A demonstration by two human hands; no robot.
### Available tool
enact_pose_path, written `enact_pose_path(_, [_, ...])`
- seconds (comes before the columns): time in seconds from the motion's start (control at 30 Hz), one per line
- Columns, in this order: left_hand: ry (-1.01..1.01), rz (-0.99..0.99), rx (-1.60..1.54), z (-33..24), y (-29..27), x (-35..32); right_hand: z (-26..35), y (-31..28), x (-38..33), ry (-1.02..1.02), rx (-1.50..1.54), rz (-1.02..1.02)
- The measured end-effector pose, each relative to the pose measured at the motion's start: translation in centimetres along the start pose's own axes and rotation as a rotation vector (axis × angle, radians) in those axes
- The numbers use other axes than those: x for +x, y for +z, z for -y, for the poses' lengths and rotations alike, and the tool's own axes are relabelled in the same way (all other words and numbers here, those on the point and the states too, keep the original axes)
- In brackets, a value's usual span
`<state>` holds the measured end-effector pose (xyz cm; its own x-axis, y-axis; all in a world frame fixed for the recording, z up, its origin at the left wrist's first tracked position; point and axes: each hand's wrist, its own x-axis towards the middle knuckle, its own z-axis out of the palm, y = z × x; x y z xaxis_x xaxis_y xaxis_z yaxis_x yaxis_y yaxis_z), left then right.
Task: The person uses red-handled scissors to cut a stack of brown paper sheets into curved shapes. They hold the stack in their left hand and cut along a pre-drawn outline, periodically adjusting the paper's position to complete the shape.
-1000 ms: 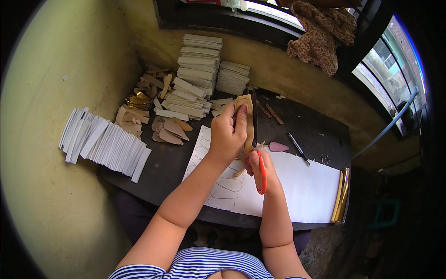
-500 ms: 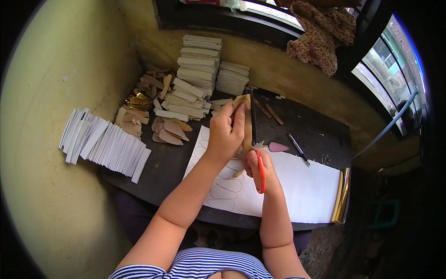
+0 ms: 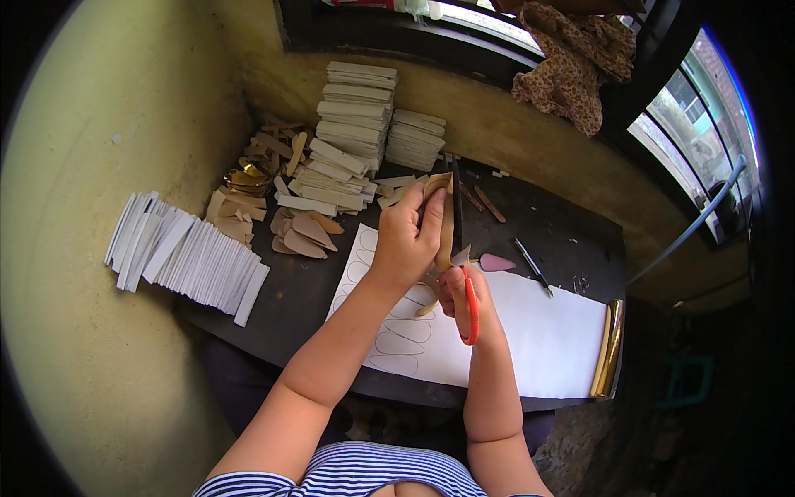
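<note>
My left hand (image 3: 407,236) pinches a tan sheet piece (image 3: 446,236), with a curved outline faintly visible near its top, above the table. My right hand (image 3: 484,306) grips a pair of scissors (image 3: 473,311) with orange-red handles and long dark blades pointing away from me. The blades run along the right edge of the piece, and a small pale offcut curls up beside their base. Beneath both hands lies a white sheet (image 3: 538,340), with rows of drawn oval outlines on its left part. Its right end meets a gold roll (image 3: 611,352).
Right of the scissors lie a pink teardrop-shaped piece (image 3: 497,262) and a pen (image 3: 532,267). Leaf-shaped pieces (image 3: 303,234) are heaped at left. White strips stand in a row (image 3: 199,257) and in tall stacks (image 3: 354,116) by the wall. A patterned cloth (image 3: 567,74) hangs near the window.
Both hands have shifted slightly to the right with the piece and the scissors. The pale offcut by the blades has moved along with them.
</note>
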<state>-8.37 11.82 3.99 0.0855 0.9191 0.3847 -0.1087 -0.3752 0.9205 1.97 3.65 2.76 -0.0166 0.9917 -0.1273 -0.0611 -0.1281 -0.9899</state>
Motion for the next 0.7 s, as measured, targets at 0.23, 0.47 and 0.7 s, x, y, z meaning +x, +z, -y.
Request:
enact_pose_path(0.23, [-0.156,0.101,-0.142,-0.7,-0.6,0.2,-0.3,-0.6,0.1,-0.047,-0.069,0.018])
enact_pose_path(0.47, [-0.159,0.166,-0.105,-0.1,-0.3,-0.1,-0.4,-0.3,0.2,-0.096,-0.083,-0.012])
enact_pose_path(0.7, [-0.158,0.169,-0.141,0.3,-0.4,0.0,-0.3,0.0,0.1,-0.080,-0.064,-0.034])
